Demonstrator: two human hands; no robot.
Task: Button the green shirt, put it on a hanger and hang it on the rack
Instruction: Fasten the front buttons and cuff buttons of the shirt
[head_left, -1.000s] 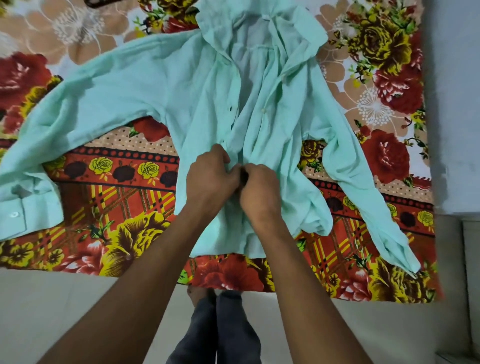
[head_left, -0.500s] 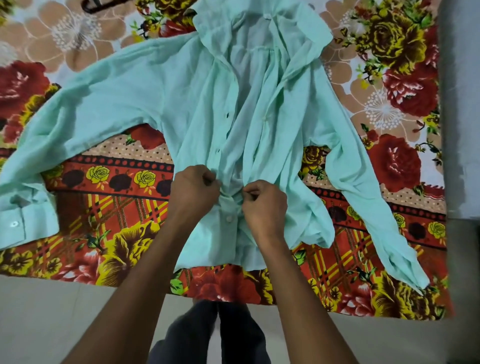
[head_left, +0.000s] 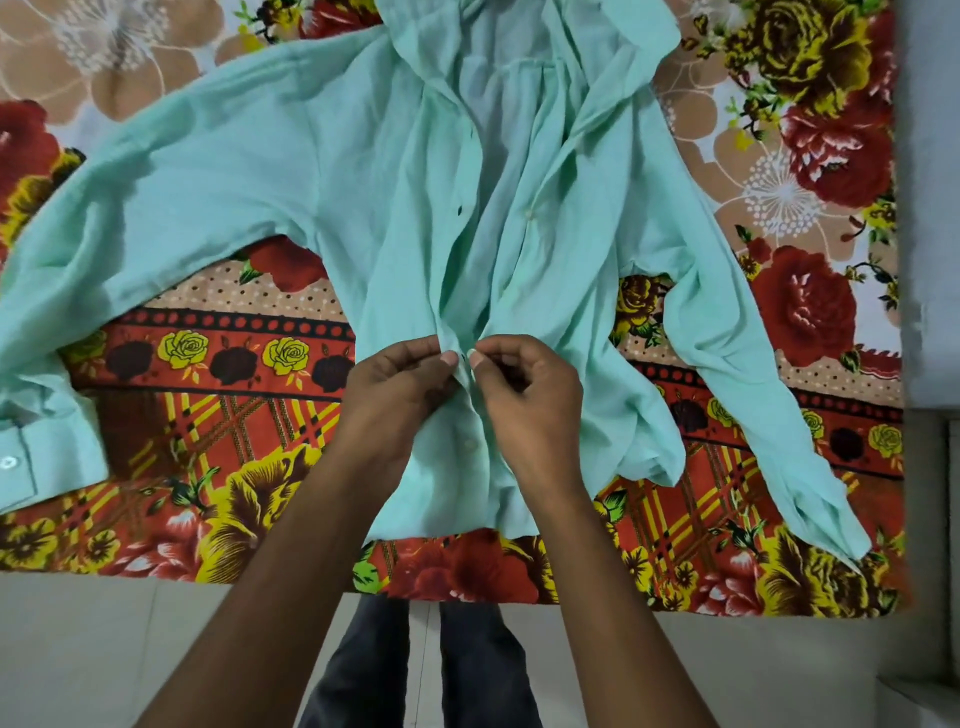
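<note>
A pale mint-green long-sleeved cotton shirt (head_left: 291, 156) lies front-up on a bed covered by a red, yellow and beige floral-print bedsheet (head_left: 218, 441). Its hem reaches almost to the near edge of the bed, and its collar runs off the top of the view toward the far side. The fabric is thin and creased, bunching in soft folds down the middle. The front is open from the collar down to the hands, showing the lighter inside of the back panel. One sleeve stretches toward the left edge of the bed, ending in a cuff with a small white cuff button (head_left: 9, 461); the other sleeve bends down toward the near right corner. A small white placket button (head_left: 469, 444) sits fastened just below the hands, and the two front edges meet there.

The left hand (head_left: 395, 387) and the right hand (head_left: 524, 395) meet at the placket, each with curled fingers pinching a front edge of the shirt, thumbnails nearly touching. Dark grey trouser legs (head_left: 421, 670) stand on the pale floor beside the bed's near edge.
</note>
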